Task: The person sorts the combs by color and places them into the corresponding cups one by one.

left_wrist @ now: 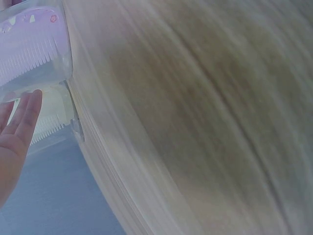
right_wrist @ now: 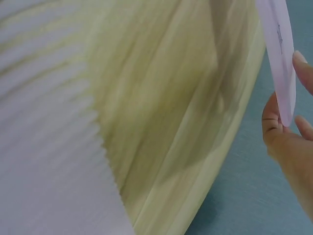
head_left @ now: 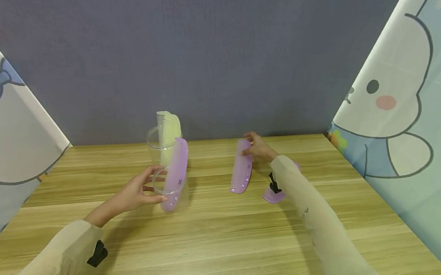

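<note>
My left hand (head_left: 140, 191) holds the front clear plastic cup (head_left: 184, 198) from its left side, thumb in front and fingers behind. A purple comb (head_left: 178, 172) leans in that cup, its upper end above the rim. Just behind stands another clear cup (head_left: 153, 146) with pale yellow combs (head_left: 169, 127), also partly seen in the left wrist view. To the right, my right hand (head_left: 260, 148) pinches a second purple comb (head_left: 241, 166) near its upper end; the right wrist view shows this comb (right_wrist: 279, 58) edge-on between thumb and fingers.
Another purple comb (head_left: 274, 195) lies on the wooden table (head_left: 215, 253), partly covered by my right sleeve. A dark grey panel (head_left: 217, 58) rises behind the table's back edge. Cartoon-printed sheets (head_left: 404, 137) flank both sides.
</note>
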`<state>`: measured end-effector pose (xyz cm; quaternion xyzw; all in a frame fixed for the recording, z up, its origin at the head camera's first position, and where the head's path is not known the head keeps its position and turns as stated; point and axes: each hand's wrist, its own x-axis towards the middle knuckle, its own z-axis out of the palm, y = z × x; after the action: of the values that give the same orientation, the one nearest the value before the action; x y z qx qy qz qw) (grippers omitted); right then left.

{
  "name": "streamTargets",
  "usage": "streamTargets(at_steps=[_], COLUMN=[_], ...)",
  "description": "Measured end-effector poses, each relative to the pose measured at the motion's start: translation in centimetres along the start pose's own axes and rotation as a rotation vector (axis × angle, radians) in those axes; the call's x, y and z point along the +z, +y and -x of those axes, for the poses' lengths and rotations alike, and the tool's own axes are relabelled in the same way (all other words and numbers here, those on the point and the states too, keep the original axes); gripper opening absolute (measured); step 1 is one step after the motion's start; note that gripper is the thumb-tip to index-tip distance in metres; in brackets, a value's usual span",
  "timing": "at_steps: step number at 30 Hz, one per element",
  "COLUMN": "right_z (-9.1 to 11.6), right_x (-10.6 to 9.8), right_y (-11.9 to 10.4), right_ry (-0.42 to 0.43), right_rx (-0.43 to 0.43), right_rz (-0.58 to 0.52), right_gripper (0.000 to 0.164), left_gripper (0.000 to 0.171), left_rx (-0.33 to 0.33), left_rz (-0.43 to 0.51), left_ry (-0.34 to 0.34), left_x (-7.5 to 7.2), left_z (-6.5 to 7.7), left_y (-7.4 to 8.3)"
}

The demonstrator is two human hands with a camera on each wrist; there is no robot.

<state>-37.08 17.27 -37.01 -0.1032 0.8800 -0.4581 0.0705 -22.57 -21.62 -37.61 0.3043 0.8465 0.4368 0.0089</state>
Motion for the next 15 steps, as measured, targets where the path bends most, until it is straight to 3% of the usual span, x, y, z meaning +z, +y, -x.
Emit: streamTargets(at_steps=[7, 15], right_z=[0.4, 1.2], right_x=[-0.6, -1.0], right_y=[-0.5, -1.9], right_ry=[0.034, 0.028], right_rx=[-0.028, -0.017], right_rz=[-0.075, -0.285], right_gripper=[0.063, 0.057], left_gripper=[0.076, 0.076], left_rx=[0.004, -0.007], left_rz=[0.005, 0.013], left_ry=[0.003, -0.002], left_x=[0.1, 0.0], left_z=[0.0, 0.0], left_y=[0.0, 0.1])
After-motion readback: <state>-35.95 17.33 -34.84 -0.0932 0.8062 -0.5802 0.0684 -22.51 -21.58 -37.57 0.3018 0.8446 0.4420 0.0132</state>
